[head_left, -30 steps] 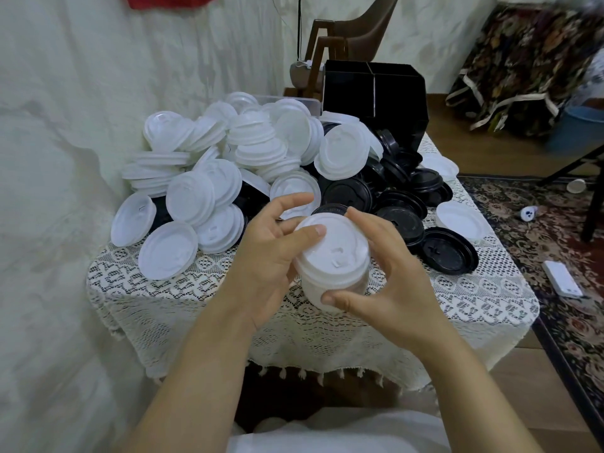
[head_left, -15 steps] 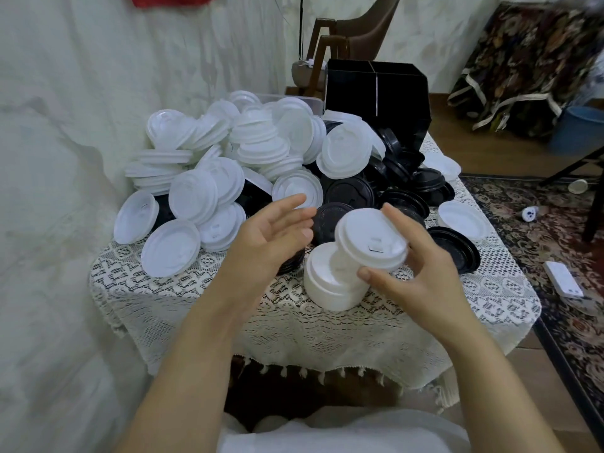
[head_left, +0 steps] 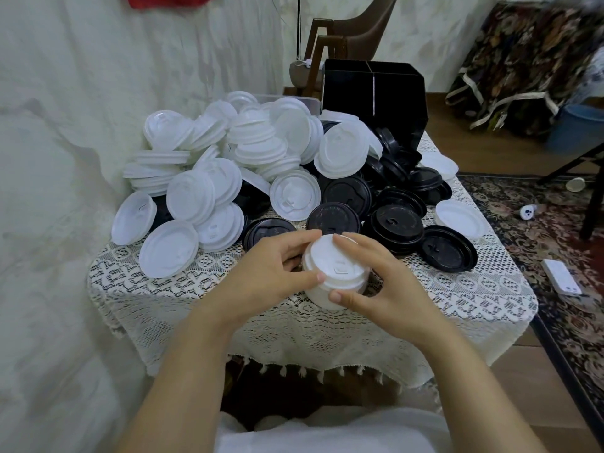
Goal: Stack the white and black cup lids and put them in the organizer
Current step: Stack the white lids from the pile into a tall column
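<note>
**Two hands around one upright stack of white lids**

We see one stack (head_left: pixel 335 276) of white lids standing on the table (head_left: pixel 157 289), in the middle of its near half and a little back from the near edge. Its long axis goes up and down, leaning slightly toward us. The top lid faces up, and its small drink opening points to the near edge. How many lids are in the stack we cannot count.

Both hands hold it. The left hand (head_left: pixel 261 273) grips it from the left, with the thumb on the near rim and the fingers curled round the far side. The right hand (head_left: pixel 382 289) grips it from the right, with the thumb low on the near wall and the fingers lying over the far rim.

One black organizer (head_left: pixel 376 96) stands at the far right corner, with thin dividers inside. The loose white lids (head_left: pixel 228 165) are heaped along the left edge and the far edge, too many and too overlapped to count. The black lids (head_left: pixel 395 220) are piled between this heap and the right edge, also not countable. One black lid lies alone at the near side of this pile.
</note>
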Demonstrator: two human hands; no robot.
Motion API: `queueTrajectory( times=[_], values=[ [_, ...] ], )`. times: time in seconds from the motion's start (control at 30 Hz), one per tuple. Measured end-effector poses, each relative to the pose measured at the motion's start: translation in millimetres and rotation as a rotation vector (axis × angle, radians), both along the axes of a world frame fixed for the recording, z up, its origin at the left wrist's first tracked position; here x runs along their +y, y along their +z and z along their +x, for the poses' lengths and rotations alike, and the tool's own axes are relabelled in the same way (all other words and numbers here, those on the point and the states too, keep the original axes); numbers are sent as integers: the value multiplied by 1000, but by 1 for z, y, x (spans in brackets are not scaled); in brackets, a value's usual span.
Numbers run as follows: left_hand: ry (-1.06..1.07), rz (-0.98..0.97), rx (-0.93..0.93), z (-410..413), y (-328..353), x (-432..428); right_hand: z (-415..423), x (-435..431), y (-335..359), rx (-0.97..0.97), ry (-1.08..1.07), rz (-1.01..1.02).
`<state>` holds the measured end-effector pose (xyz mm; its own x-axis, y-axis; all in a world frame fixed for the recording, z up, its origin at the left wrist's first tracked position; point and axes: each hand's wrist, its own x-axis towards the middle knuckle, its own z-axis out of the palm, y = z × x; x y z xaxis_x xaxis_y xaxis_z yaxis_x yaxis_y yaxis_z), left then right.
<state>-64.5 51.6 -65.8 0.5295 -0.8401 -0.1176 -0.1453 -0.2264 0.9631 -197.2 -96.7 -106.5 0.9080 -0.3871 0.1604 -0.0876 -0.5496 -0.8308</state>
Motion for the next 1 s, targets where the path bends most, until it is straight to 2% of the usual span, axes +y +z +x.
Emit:
queueTrajectory(
  times=[0.5, 0.83, 1.0],
  values=[
    [-37, 67, -133, 2, -4, -3, -1, 3, 3, 59, 21, 54],
    [-65, 151, -252, 2, -5, -4, 0, 3, 3, 101, 12, 44],
    [-58, 141, -280, 0, -4, -3, -2, 3, -1, 101, 41, -27]
  ],
)
